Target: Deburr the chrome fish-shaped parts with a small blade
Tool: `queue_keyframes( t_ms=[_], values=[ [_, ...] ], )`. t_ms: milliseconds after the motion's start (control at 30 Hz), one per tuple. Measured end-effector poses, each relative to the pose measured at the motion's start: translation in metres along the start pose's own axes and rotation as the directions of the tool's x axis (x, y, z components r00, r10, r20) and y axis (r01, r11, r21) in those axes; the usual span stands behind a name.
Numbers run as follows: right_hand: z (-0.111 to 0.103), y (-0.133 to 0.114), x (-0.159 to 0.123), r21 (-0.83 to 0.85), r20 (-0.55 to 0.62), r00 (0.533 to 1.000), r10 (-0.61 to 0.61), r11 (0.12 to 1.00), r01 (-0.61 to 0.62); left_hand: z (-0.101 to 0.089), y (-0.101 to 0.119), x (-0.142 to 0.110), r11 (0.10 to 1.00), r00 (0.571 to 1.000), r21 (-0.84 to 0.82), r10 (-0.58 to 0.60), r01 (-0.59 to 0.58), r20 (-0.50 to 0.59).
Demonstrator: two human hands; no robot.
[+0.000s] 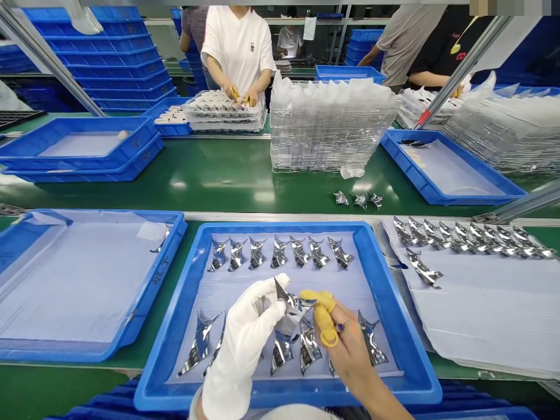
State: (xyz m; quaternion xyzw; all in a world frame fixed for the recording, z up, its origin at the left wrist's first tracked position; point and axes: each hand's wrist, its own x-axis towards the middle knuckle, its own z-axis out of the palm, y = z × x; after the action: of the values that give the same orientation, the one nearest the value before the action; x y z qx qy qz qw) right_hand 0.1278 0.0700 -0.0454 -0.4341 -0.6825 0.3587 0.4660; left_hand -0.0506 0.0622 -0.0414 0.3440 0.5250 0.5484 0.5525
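In a white glove, my left hand (247, 338) grips a curved, pointed chrome trim piece (292, 309) by its left side, above the blue tray. My right hand (343, 338), with yellow finger cots on some fingers, is closed at the piece's right tip. A small dark-blue round spot shows between its fingers; I cannot make out what it is. The blue tray (175, 326) is lined with white sheet and carries a back row of chrome pieces (279, 252) and a front row (309, 347), partly hidden by my hands.
Right of the tray, white sheets (490, 315) bear more chrome pieces. At left stands another lined blue tray (161, 280). Beyond are three small chrome pieces (359, 200), a tall stack of clear plastic trays (332, 128), stacked blue trays (135, 157) and a co-worker (238, 52).
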Motion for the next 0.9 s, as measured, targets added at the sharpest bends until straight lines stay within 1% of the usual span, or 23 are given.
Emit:
queue_keyframes(
  t_ms=[33, 100, 200, 300, 367, 400, 433, 500, 567, 633, 700, 733, 767, 867, 900],
  values=[
    [0.002, -0.001, -0.003, 0.008, 0.03, 0.999, -0.045, 0.999, 0.045, 0.0, -0.001, -0.001, 0.999, 0.999, 0.004, 0.036, -0.036, -0.032],
    [0.007, -0.003, -0.008, -0.041, 0.066, 0.984, -0.165, 0.985, 0.168, 0.001, -0.005, -0.002, 0.993, 0.992, 0.022, 0.114, -0.113, -0.063],
    [0.014, -0.002, -0.013, -0.208, 0.034, 0.95, -0.312, 0.927, 0.312, -0.001, -0.011, -0.005, 0.984, 0.984, 0.05, 0.175, -0.174, -0.024],
    [0.014, 0.001, -0.016, -0.313, 0.037, 0.912, -0.408, 0.863, 0.398, -0.006, -0.011, -0.008, 0.966, 0.973, 0.121, 0.231, -0.227, -0.015],
    [0.012, 0.005, -0.018, -0.334, 0.073, 0.892, -0.445, 0.832, 0.443, -0.009, -0.007, -0.009, 0.93, 0.948, 0.209, 0.316, -0.304, -0.031],
    [0.012, 0.008, -0.018, -0.338, 0.089, 0.885, -0.456, 0.822, 0.458, -0.01, -0.003, -0.009, 0.898, 0.924, 0.25, 0.38, -0.362, -0.026],
    [0.011, 0.01, -0.019, -0.339, 0.099, 0.881, -0.463, 0.816, 0.467, -0.01, 0.0, -0.009, 0.858, 0.892, 0.28, 0.452, -0.432, -0.008],
    [0.012, 0.015, -0.019, -0.336, 0.087, 0.881, -0.464, 0.819, 0.465, -0.01, 0.008, -0.008, 0.767, 0.812, 0.299, 0.58, -0.568, 0.056],
    [0.013, 0.019, -0.017, -0.302, 0.06, 0.894, -0.443, 0.846, 0.439, -0.009, 0.013, -0.008, 0.678, 0.733, 0.304, 0.67, -0.67, 0.12],
    [0.016, 0.022, -0.014, -0.227, 0.044, 0.914, -0.403, 0.887, 0.402, -0.008, 0.017, -0.01, 0.604, 0.674, 0.323, 0.717, -0.729, 0.181],
    [0.017, 0.023, -0.01, -0.129, 0.042, 0.936, -0.351, 0.927, 0.353, -0.006, 0.019, -0.013, 0.55, 0.632, 0.33, 0.738, -0.767, 0.238],
    [0.018, 0.023, -0.008, -0.078, 0.039, 0.944, -0.328, 0.941, 0.33, -0.006, 0.019, -0.015, 0.538, 0.621, 0.326, 0.738, -0.778, 0.263],
    [0.019, 0.023, -0.006, -0.028, 0.036, 0.95, -0.311, 0.95, 0.312, -0.005, 0.02, -0.016, 0.536, 0.619, 0.319, 0.733, -0.781, 0.283],
    [0.019, 0.019, -0.002, 0.102, 0.029, 0.961, -0.276, 0.957, 0.272, -0.004, 0.021, -0.018, 0.562, 0.636, 0.3, 0.699, -0.771, 0.327],
    [0.019, 0.018, -0.001, 0.136, 0.031, 0.965, -0.259, 0.958, 0.253, -0.003, 0.021, -0.018, 0.573, 0.645, 0.297, 0.696, -0.764, 0.315]
  ],
)
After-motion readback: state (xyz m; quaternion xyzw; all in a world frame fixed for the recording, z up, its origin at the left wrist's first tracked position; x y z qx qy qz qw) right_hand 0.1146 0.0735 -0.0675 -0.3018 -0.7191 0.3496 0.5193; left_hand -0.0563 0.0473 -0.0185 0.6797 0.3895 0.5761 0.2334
